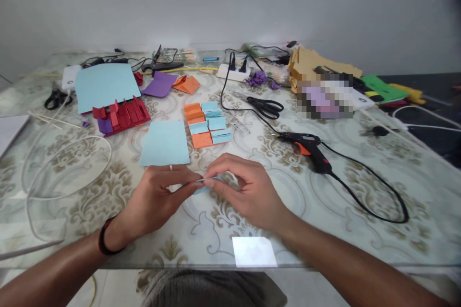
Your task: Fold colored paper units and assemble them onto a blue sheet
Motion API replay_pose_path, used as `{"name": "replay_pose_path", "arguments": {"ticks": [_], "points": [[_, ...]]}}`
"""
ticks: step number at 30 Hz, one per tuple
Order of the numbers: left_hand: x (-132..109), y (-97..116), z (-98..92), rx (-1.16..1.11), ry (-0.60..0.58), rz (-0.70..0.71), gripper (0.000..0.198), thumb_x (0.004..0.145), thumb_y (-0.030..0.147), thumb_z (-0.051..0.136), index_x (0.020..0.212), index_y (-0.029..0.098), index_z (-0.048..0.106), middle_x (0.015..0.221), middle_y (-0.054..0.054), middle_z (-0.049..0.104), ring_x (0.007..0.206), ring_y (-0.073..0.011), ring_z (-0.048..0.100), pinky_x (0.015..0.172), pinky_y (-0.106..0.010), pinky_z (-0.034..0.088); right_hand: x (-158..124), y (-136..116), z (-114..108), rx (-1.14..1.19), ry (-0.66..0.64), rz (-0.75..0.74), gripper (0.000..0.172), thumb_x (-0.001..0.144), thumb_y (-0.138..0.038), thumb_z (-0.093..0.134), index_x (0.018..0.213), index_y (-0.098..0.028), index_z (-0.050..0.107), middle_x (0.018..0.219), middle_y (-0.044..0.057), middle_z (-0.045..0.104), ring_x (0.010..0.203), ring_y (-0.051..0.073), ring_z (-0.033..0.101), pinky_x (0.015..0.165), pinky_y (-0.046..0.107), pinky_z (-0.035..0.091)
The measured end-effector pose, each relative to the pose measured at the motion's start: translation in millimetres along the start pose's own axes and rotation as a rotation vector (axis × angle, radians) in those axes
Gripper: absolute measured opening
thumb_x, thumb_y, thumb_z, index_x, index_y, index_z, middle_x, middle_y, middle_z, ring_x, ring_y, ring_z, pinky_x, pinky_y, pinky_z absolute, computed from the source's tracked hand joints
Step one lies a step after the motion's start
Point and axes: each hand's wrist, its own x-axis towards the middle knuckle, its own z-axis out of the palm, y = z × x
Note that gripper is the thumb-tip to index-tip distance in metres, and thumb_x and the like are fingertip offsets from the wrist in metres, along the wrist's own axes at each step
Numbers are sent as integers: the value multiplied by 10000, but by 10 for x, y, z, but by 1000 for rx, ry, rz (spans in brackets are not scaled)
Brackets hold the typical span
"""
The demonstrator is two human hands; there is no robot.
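Strip (200, 190) of pale blue paper, small and thin, sits pinched between both hands low over the table (324, 230), just in front of me at the near middle. I see it almost edge-on: a narrow pale line running from one set of fingertips to the other, with a little blue showing below the thumbs. Most of it is hidden by the fingers, so I cannot tell its full shape or whether it is folded.

My left hand (158, 196) is closed on the strip's left end, thumb against fingers, with a ring (170, 167) on one finger and a dark band (103, 240) at the wrist. My right hand (245, 192) is clamped on the other end, fingertips meeting the left ones.

Just beyond the hands lies a flat blue sheet (164, 143), the same colour as the strip. Beside it, to the right, is a cluster of folded orange and blue pieces (207, 124). A glue gun (309, 147) lies further right, its cord looping toward the near edge, with scissors (266, 106) behind it. Red folds (122, 114) rest to the far left.
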Motion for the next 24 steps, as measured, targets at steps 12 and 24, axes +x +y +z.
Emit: {"name": "replay_pose_path", "arguments": {"ticks": [12, 24], "points": [[8, -75, -53, -319, 64, -86, 497, 893, 153, 733, 1350, 334, 664, 1353, -38, 709, 1235, -228, 663, 1044, -336, 527, 24, -43, -135, -418, 114, -502, 223, 879, 12, 676, 932, -202, 715, 882, 64, 756, 789, 184, 697, 706, 359, 596], [79, -65, -63, -606, -118, -481, 612, 764, 258, 903, 1299, 268, 605, 716, 63, 643, 595, -109, 627, 552, -195, 503, -36, -73, -162, -435, -48, -450, 308, 942, 17, 527, 1020, -208, 722, 1097, 76, 750, 977, 172, 735, 821, 298, 638]]}}
